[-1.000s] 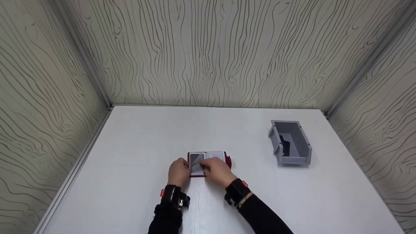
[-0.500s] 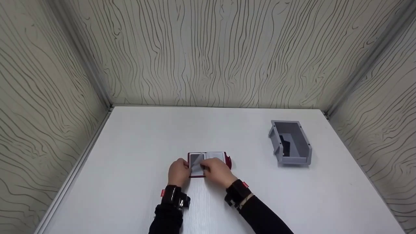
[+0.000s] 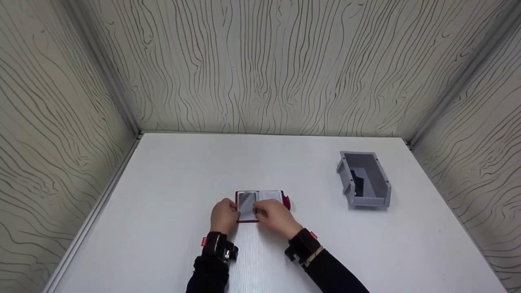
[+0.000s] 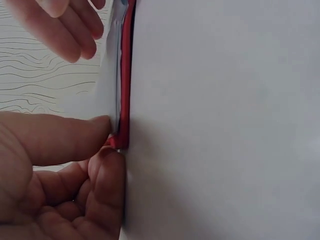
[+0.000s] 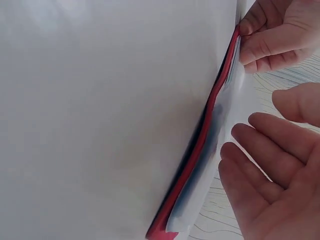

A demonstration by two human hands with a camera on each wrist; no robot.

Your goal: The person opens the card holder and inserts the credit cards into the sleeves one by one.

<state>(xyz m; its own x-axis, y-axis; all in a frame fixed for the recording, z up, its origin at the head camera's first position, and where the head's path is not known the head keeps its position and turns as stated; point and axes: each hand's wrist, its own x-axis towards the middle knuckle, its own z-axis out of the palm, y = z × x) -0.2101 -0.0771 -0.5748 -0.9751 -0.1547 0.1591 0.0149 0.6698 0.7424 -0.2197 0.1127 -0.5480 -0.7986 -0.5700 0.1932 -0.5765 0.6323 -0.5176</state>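
A red-covered card holder [image 3: 270,195] lies spread on the white table, with clear plastic sleeves inside. The sleeve page [image 3: 246,204] on its left half lies nearly flat and looks grey. My left hand [image 3: 224,215] pinches the near left edge of the holder; in the left wrist view the thumb presses on the sleeves and the curled fingers sit under the red cover [image 4: 126,85]. My right hand [image 3: 279,217] is over the right half. Its fingers are loosely extended in the right wrist view, the thumb apart from them, beside the sleeves [image 5: 200,175] and holding nothing.
A grey plastic bin [image 3: 368,201] stands at the right of the table with a black object [image 3: 357,184] inside. Wood-patterned panels [image 3: 260,69] enclose the table at the back and both sides.
The right hand has released the lifted clear sleeve page, which has settled onto the left half, and has shifted slightly right. The left hand keeps its hold on the edge.
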